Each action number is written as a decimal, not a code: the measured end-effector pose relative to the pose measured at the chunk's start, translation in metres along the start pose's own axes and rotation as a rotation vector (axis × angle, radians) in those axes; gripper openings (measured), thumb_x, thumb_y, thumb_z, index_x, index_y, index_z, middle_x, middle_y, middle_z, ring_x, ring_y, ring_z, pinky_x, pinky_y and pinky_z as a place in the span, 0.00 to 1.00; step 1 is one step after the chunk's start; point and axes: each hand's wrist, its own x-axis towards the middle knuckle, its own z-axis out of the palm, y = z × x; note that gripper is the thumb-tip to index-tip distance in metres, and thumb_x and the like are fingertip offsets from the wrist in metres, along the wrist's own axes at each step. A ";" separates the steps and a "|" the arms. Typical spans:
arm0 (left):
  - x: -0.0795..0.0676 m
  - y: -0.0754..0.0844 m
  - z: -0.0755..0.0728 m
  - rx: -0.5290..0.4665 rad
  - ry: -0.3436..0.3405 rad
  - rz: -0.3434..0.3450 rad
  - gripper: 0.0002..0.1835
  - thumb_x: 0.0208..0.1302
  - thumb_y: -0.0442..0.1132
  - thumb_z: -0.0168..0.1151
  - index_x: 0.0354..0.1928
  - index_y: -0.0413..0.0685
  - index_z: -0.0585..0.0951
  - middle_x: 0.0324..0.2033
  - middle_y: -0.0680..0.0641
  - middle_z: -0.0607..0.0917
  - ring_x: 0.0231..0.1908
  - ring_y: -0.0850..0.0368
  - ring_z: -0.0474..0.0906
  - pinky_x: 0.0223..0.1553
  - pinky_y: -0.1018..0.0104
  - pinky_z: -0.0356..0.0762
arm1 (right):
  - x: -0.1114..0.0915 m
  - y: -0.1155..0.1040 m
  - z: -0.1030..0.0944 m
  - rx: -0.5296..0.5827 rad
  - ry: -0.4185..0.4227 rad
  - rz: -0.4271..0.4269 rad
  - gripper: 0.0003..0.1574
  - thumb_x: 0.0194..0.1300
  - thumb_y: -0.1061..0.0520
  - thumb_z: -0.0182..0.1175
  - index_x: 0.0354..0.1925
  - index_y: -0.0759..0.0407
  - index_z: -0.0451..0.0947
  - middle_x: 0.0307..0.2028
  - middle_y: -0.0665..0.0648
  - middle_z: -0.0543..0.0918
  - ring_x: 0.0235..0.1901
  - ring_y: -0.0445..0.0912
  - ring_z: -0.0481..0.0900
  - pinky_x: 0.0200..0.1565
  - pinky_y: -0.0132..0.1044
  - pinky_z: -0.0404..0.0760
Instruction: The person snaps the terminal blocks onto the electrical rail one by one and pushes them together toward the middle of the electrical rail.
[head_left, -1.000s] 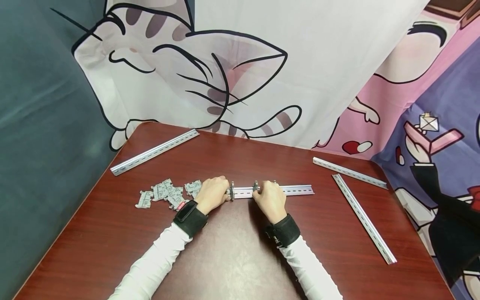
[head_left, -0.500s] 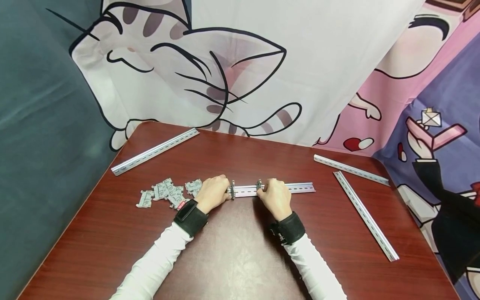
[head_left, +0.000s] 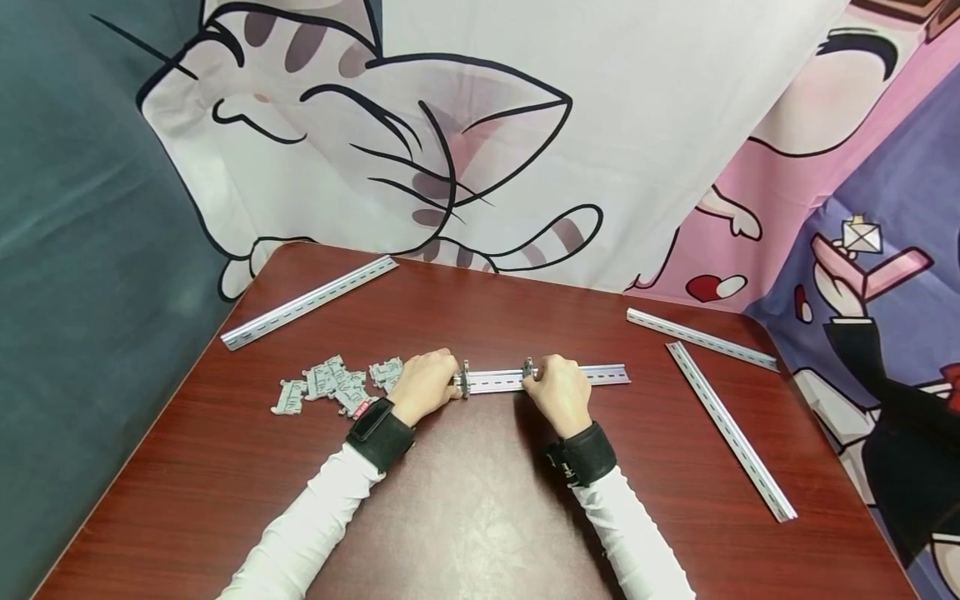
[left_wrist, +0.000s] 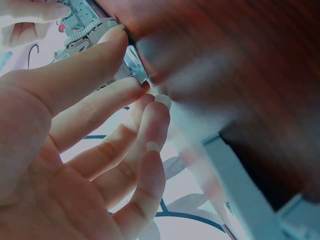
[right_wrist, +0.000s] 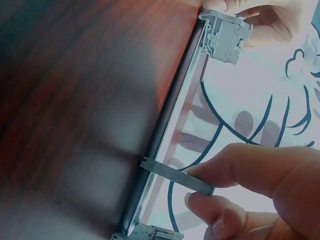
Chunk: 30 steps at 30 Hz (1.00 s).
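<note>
1. A long silver slotted metal rail (head_left: 495,382) lies roughly crosswise near the middle of the dark red-brown wood-grain worktop (head_left: 465,517), between the two hands.
2. The left hand (head_left: 425,383) has a narrow grip: thumb and index finger pinch the rail at its left end.
3. Just right of those fingertips, a group of grey plastic terminal blocks (right_wrist: 225,37) stands upright on the rail.
4. The right hand (head_left: 561,392) also has a narrow grip, with thumb and index finger pinching one thin grey plastic terminal block (right_wrist: 177,176). Its lower end meets the rail, well apart from the group at left; whether it is fully clipped on, I cannot tell.
5. Another grey plastic piece (right_wrist: 155,232) sits on the rail farther right, cut off by the right wrist view's edge.
6. To the left, a pile of loose pale-grey flat blocks (head_left: 326,379) lies on the worktop, a red label (head_left: 363,408) at its near side.
7. Three more silver slotted rails rest apart: one far left (head_left: 309,302), one far right (head_left: 701,339), one nearer on the right (head_left: 731,432).
</note>
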 end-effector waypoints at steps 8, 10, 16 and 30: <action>0.001 -0.001 0.002 -0.012 -0.012 -0.013 0.11 0.47 0.42 0.76 0.21 0.49 0.81 0.28 0.47 0.81 0.28 0.52 0.80 0.30 0.56 0.76 | 0.000 0.003 -0.003 -0.013 0.006 0.047 0.25 0.49 0.54 0.65 0.06 0.50 0.63 0.09 0.45 0.62 0.13 0.48 0.68 0.14 0.39 0.58; 0.001 -0.002 0.002 -0.019 -0.013 -0.014 0.11 0.47 0.42 0.76 0.21 0.50 0.81 0.28 0.48 0.81 0.28 0.53 0.80 0.29 0.56 0.76 | 0.000 0.003 -0.004 -0.012 0.017 0.049 0.26 0.50 0.55 0.65 0.06 0.50 0.62 0.09 0.45 0.61 0.13 0.48 0.68 0.13 0.39 0.58; 0.003 -0.002 0.001 -0.037 -0.018 -0.019 0.10 0.47 0.42 0.76 0.21 0.51 0.82 0.28 0.49 0.81 0.27 0.55 0.78 0.29 0.57 0.75 | 0.002 0.006 -0.007 -0.023 0.022 0.054 0.26 0.48 0.57 0.65 0.06 0.49 0.61 0.09 0.46 0.63 0.13 0.49 0.70 0.13 0.39 0.59; 0.003 -0.002 0.000 -0.047 -0.037 -0.029 0.08 0.48 0.43 0.75 0.22 0.52 0.83 0.28 0.49 0.81 0.27 0.56 0.77 0.29 0.58 0.75 | 0.004 0.012 -0.009 -0.032 0.010 0.119 0.21 0.43 0.56 0.66 0.07 0.50 0.64 0.13 0.55 0.75 0.18 0.55 0.78 0.15 0.46 0.65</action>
